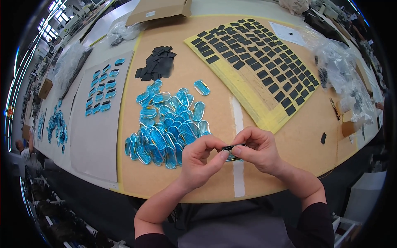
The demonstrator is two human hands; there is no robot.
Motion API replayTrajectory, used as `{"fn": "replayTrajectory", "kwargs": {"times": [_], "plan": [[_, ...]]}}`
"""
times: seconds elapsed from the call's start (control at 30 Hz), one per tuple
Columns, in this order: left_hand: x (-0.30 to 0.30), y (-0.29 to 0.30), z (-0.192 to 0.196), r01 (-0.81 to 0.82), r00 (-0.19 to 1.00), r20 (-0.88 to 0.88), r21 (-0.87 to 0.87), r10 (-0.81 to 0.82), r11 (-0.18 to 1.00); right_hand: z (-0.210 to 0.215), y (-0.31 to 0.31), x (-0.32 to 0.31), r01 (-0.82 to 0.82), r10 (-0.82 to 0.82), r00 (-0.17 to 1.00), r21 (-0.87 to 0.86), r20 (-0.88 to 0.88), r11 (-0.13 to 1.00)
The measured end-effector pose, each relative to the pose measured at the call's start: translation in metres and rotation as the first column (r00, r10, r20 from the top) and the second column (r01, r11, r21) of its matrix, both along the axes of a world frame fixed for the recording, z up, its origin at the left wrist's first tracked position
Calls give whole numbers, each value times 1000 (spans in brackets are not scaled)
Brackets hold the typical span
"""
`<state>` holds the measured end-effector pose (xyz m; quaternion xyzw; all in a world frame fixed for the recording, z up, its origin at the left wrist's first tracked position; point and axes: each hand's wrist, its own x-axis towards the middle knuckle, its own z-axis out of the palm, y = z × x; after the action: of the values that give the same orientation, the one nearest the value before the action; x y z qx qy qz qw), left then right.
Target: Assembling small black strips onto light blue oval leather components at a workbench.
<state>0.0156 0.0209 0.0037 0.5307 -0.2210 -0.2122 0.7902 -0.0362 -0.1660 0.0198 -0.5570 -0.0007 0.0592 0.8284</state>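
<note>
My left hand [201, 161] and my right hand [259, 152] meet near the front of the table, thumbs and forefingers closed on a small black rectangular piece [233, 146]. Just below it, a clear-rimmed blue oval piece [234, 158] shows between the thumbs; whether the two are joined is hidden by the fingers. Left of my hands spreads a heap of similar blue ovals [169, 132], with one oval [202, 87] lying apart. Beyond it sits a pile of black rectangles [156, 64]. Rows of black rectangles cover much of a yellow-edged sheet [252, 105] at the far right.
A grey board [93, 142] on the left carries rows of blue ovals with black pieces on them. An open cardboard box [159, 11] stands at the back. Crumpled clear plastic [343, 68], tweezers [335, 109] and a lone black piece [323, 138] lie on the right.
</note>
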Motion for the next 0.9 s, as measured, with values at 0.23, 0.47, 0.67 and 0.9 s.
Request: {"fn": "replayTrajectory", "kwargs": {"times": [0.23,0.47,0.67,0.9], "plan": [[2,2,-2,18,999,31,6,-19,1000,1,1,-1,6,-6,1000,-3,10,1000],[2,2,-2,24,1000,16,7,-24,1000,-2,0,-1,8,-7,1000,-2,18,1000],[2,2,-2,28,1000,14,-9,-28,1000,-2,0,-1,6,-6,1000,11,17,1000],[1,1,-2,23,1000,-3,-10,-23,1000,-2,0,-1,8,-9,1000,13,23,1000]]}}
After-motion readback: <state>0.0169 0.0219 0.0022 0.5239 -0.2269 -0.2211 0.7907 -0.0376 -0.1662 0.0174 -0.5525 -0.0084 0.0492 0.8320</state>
